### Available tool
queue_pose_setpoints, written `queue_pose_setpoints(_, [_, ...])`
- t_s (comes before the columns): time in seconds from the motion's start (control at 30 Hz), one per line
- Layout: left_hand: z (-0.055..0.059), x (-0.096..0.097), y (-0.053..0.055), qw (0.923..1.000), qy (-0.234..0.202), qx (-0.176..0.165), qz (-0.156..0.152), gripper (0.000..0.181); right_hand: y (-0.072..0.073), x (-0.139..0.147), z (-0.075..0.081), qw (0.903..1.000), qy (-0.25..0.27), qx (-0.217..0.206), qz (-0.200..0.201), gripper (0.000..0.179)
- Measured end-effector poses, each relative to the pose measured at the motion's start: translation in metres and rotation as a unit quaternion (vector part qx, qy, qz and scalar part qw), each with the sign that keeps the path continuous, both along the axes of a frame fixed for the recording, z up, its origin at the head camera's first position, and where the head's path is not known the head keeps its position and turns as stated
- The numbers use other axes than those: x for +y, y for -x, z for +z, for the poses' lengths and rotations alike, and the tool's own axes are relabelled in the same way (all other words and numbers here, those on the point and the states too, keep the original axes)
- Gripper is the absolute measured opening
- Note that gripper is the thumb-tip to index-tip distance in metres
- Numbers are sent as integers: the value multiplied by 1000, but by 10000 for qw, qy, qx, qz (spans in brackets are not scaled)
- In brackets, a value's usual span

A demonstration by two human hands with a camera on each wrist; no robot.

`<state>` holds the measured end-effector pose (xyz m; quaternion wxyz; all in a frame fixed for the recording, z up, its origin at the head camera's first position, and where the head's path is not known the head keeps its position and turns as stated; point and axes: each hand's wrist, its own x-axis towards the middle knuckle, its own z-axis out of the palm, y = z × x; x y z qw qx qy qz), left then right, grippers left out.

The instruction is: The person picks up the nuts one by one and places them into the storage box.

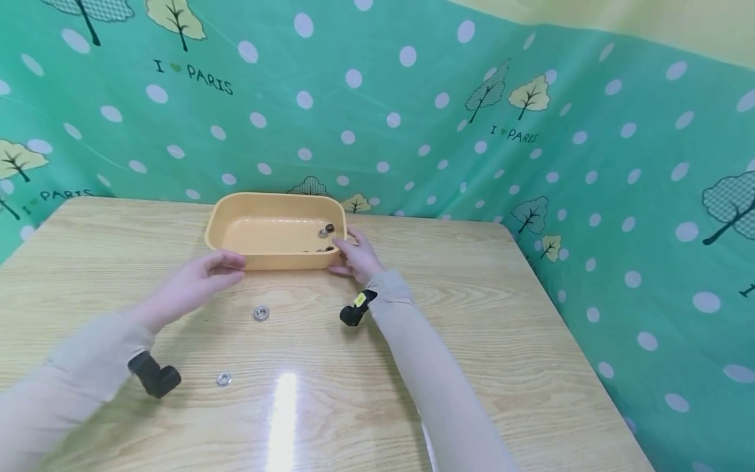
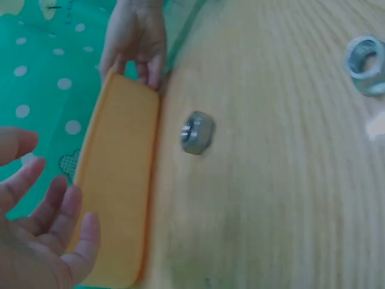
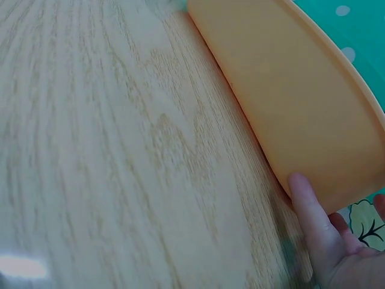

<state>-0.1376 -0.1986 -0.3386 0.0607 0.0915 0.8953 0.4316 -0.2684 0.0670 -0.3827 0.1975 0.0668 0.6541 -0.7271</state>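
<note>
A shallow yellow-orange plastic bin [image 1: 289, 262] stands at the back of the table, with several small nuts [image 1: 323, 233] in its right end, some partly hidden by the front wall. My right hand [image 1: 358, 257] grips the bin's right front corner; in the right wrist view its thumb [image 3: 308, 201] lies against the outer wall, the other fingers round the end. At the left front corner my left hand [image 1: 197, 282] has its fingers spread and loosely bent beside the bin wall. Two metal hex nuts lie on the table: one nut [image 1: 261, 313] before the bin, another nut [image 1: 224, 379] nearer me.
The light wood table [image 1: 472, 341] extends to the right of the bin. A green dotted curtain [image 1: 377, 105] hangs behind it and along the right side. Each wrist wears a small black camera [image 1: 154, 375]. A bright light reflection [image 1: 283, 419] crosses the table front.
</note>
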Motion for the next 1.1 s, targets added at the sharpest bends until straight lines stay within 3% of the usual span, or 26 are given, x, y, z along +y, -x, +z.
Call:
queue_pose_setpoints(0.17, [-15,5,-7,9987,205,-112,-456,45,0,0,-2,10000,-31,-52,-1,60])
queue_pose_setpoints(0.33, [-22,9,-10,9976,143,-227,-634,48,0,-1,-5,10000,-45,-24,-1,60])
queue_pose_setpoints(0.53, [-30,14,-10,9965,222,-377,-706,56,0,-1,-6,10000,-53,24,-19,59])
queue_pose_setpoints(0.83, [-38,16,-7,9957,292,-405,-779,53,0,-2,-5,9998,-148,103,-42,53])
queue_pose_setpoints(1.1, [-42,19,-4,9948,437,-116,-911,43,1,0,-6,9996,-254,100,-72,54])
